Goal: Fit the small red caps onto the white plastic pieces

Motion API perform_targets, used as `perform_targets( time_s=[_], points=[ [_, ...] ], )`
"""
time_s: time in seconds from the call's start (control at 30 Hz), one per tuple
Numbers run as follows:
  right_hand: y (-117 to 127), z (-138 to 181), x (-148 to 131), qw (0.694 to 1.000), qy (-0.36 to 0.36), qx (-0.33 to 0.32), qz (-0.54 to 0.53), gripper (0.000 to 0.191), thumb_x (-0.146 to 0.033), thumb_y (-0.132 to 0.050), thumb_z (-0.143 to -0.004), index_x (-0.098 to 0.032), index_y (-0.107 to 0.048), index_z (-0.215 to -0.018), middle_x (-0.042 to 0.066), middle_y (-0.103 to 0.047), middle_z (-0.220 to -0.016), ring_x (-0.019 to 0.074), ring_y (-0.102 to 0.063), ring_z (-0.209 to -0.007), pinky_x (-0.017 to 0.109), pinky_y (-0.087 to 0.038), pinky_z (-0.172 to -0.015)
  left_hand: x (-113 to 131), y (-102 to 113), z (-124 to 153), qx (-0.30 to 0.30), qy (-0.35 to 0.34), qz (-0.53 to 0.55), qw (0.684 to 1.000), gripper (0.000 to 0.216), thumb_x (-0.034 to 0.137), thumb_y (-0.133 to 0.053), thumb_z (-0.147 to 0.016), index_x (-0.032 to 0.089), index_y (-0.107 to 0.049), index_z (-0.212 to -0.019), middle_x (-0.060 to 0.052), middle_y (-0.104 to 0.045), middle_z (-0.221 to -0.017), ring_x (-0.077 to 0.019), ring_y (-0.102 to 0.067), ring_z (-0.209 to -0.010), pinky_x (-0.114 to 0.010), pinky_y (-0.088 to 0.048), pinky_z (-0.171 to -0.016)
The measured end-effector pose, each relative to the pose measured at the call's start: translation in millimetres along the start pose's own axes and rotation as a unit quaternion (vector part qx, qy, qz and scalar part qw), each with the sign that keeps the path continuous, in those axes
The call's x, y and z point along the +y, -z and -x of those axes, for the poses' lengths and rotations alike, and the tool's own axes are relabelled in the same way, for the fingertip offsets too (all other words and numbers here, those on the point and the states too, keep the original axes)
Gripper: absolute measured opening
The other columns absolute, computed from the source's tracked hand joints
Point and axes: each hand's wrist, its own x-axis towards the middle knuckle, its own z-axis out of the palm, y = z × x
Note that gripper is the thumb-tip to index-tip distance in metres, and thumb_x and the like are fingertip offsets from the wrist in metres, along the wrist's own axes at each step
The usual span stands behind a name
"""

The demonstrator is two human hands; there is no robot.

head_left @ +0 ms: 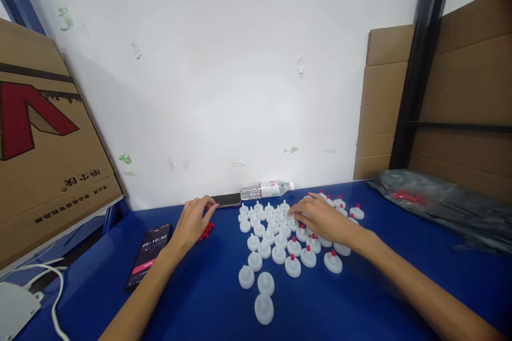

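Over a small pile of red caps [207, 231], my left hand [194, 219] has its thumb and index finger pinched together; whatever they hold is hidden. My right hand [322, 217] reaches in among small, squat white plastic bottles with narrow nozzle tips, its fingers closed at the tip of one of them. Many uncapped white bottles [264, 249] stand upright in loose rows between my hands. Bottles with red caps [333, 262] stand to the right, around and beneath my right hand, which partly covers some.
A phone showing a timer [151, 253] lies left of my left forearm. Along the wall lie a dark phone [228, 201] and a clear water bottle [266, 189]. A grey plastic bag [424, 208] with red pieces is at right. Cardboard [48, 170] and a white cable [60, 293] are at left.
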Motion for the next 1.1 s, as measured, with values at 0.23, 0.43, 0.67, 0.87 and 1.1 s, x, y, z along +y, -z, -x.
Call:
perform_targets(
  time_s=[0.23,0.43,0.67,0.87,1.1],
  points=[
    [-3,-1,5,1.000,-0.025,-0.001,-0.014,0.006,-0.022,-0.067,-0.088,-0.025,-0.071,-0.089,0.003,-0.074,-0.095,0.0273,-0.064,-0.108,0.062,-0.022,-0.113,6,2,-1,-0.008,0.011,0.013,1.000,0.025,0.041,-0.044,-0.100,0.022,-0.058,-0.091,-0.002,-0.070,-0.088,-0.0221,-0.064,-0.086,-0.039,-0.043,-0.089],
    [17,0,-7,0.991,-0.023,0.121,-0.060,0.013,-0.028,-0.040,-0.103,-0.024,-0.053,-0.100,0.009,-0.068,-0.118,0.0234,-0.067,-0.095,0.047,-0.049,-0.093,16,4,1,0.002,0.009,0.018,1.000,0.027,0.043,-0.044,-0.100,0.023,-0.060,-0.092,-0.004,-0.070,-0.089,-0.0235,-0.061,-0.089,-0.041,-0.045,-0.089],
    [9,-1,-32,0.981,0.065,0.159,-0.086,0.010,-0.022,-0.049,-0.101,-0.024,-0.056,-0.108,0.008,-0.067,-0.112,0.0234,-0.063,-0.104,0.039,-0.054,-0.086,63,0,7,0.105,-0.115,0.068,0.985,0.014,0.032,-0.056,-0.098,0.022,-0.064,-0.094,-0.004,-0.073,-0.090,-0.0203,-0.065,-0.086,-0.037,-0.049,-0.085],
    [2,-2,-66,0.964,0.137,0.204,-0.102,0.015,-0.019,-0.058,-0.097,-0.023,-0.061,-0.110,0.007,-0.069,-0.110,0.0220,-0.064,-0.105,0.037,-0.055,-0.088,106,-6,17,0.135,-0.208,0.152,0.957,0.009,0.020,-0.061,-0.095,0.023,-0.066,-0.101,-0.005,-0.076,-0.095,-0.0207,-0.071,-0.091,-0.040,-0.053,-0.087],
    [-10,-1,-75,0.962,0.138,0.214,-0.102,0.009,-0.020,-0.059,-0.096,-0.023,-0.064,-0.103,0.009,-0.070,-0.114,0.0228,-0.066,-0.104,0.039,-0.056,-0.088,116,-4,22,0.134,-0.247,0.174,0.944,0.020,0.011,-0.064,-0.091,0.023,-0.065,-0.106,-0.005,-0.076,-0.096,-0.0197,-0.071,-0.092,-0.037,-0.055,-0.083]
  ],
)
